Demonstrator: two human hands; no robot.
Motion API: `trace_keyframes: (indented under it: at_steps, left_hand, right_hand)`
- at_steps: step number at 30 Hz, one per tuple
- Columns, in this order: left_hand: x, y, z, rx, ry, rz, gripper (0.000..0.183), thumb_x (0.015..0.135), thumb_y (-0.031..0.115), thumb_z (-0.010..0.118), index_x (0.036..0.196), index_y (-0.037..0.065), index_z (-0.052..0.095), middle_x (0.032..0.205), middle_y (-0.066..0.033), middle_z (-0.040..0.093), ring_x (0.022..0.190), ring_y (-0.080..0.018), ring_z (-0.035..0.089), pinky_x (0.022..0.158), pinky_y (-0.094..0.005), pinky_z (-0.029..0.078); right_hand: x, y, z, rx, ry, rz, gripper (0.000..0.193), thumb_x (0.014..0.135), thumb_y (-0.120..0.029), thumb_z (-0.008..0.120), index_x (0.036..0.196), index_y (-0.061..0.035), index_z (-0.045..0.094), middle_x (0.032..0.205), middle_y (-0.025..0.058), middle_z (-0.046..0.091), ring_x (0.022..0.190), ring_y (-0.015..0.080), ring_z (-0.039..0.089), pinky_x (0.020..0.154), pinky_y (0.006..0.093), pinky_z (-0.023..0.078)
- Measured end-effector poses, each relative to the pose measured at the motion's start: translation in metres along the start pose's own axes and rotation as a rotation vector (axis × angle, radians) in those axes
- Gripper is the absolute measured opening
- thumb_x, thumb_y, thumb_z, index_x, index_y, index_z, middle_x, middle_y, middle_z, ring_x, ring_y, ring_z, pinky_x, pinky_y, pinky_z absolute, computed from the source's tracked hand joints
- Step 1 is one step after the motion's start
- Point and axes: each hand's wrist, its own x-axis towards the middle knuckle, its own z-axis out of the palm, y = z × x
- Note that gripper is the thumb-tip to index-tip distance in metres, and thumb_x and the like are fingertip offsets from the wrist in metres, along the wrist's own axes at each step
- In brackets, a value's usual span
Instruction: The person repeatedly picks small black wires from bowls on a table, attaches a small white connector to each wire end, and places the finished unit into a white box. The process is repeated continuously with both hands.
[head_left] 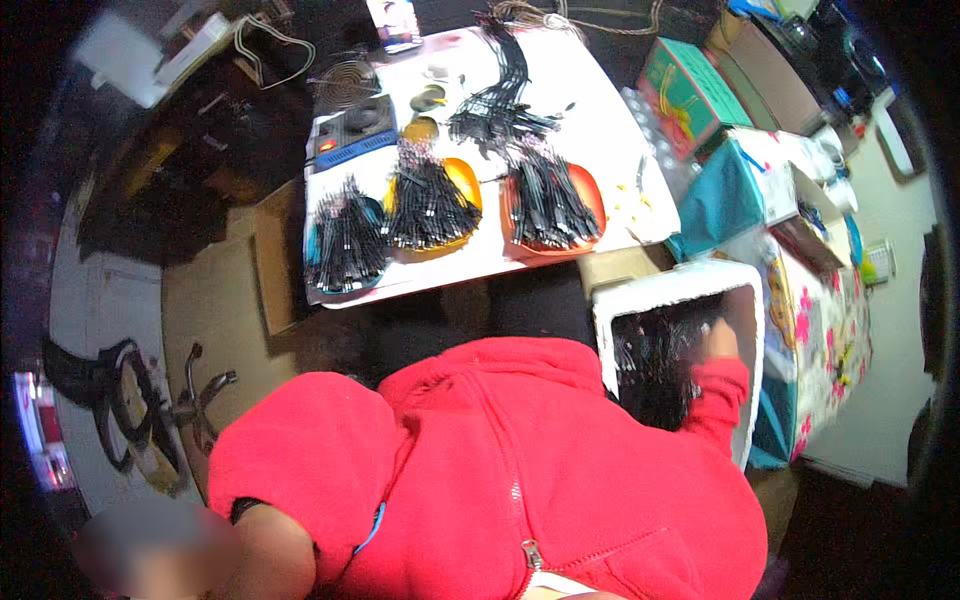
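My right hand [720, 341] reaches down into a white foam box [604, 312] on the right. Dark, thin pieces [655, 365] fill the box. Motion blurs that hand, and I cannot make out what its fingers touch. My left arm is bent up at the lower left, with the bare part [272, 552] close to the camera; its fingers do not show. On the white table ahead, bundles of short black cables [345, 240] lie in a blue tray [313, 243], a yellow tray [465, 178] and an orange-red tray [590, 190].
A loose pile of black cables [500, 95] lies farther back on the white table [600, 95], near a blue-edged device [355, 148]. A green carton [700, 85] and a flower-patterned cover [825, 350] stand at the right. A black, wheel-like frame [130, 400] is at the left.
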Motion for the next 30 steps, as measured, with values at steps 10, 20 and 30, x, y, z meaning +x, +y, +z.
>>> trace_keyframes:
  at_steps: [10, 20, 30]
  left_hand:
    - [-0.101, -0.049, -0.207, 2.005, 0.592, -0.727, 0.009, 0.082, 0.006, 0.068, 0.088, 0.000, 0.065, 0.080, -0.0113, 0.061, 0.069, -0.0175, 0.058, 0.062, -0.0301, 0.046]
    - [-0.151, -0.104, -0.271, 2.311, 0.354, -0.859, 0.023, 0.083, 0.018, 0.068, 0.083, -0.001, 0.056, 0.085, -0.0201, 0.061, 0.081, -0.0384, 0.061, 0.070, -0.0450, 0.049]
    - [-0.143, -0.107, -0.273, 2.206, 0.504, -1.044, 0.021, 0.086, 0.019, 0.064, 0.084, 0.000, 0.056, 0.086, -0.0198, 0.062, 0.081, -0.0387, 0.062, 0.070, -0.0462, 0.050]
  right_hand:
    - [-0.077, -0.172, -0.101, 0.161, -0.443, -0.650, 0.033, 0.086, -0.025, 0.060, 0.067, 0.0003, 0.066, 0.063, 0.0236, 0.058, 0.062, 0.0416, 0.061, 0.061, 0.0462, 0.048]
    - [-0.087, -0.353, -0.160, 0.558, -0.322, -1.015, 0.020, 0.086, -0.016, 0.061, 0.076, 0.0004, 0.057, 0.071, 0.0216, 0.059, 0.069, 0.0423, 0.058, 0.061, 0.0466, 0.045]
    - [-0.039, -0.454, -0.143, 0.616, 0.027, -1.015, 0.015, 0.082, -0.016, 0.061, 0.082, -0.0019, 0.057, 0.075, 0.0201, 0.062, 0.073, 0.0392, 0.062, 0.065, 0.0462, 0.049]
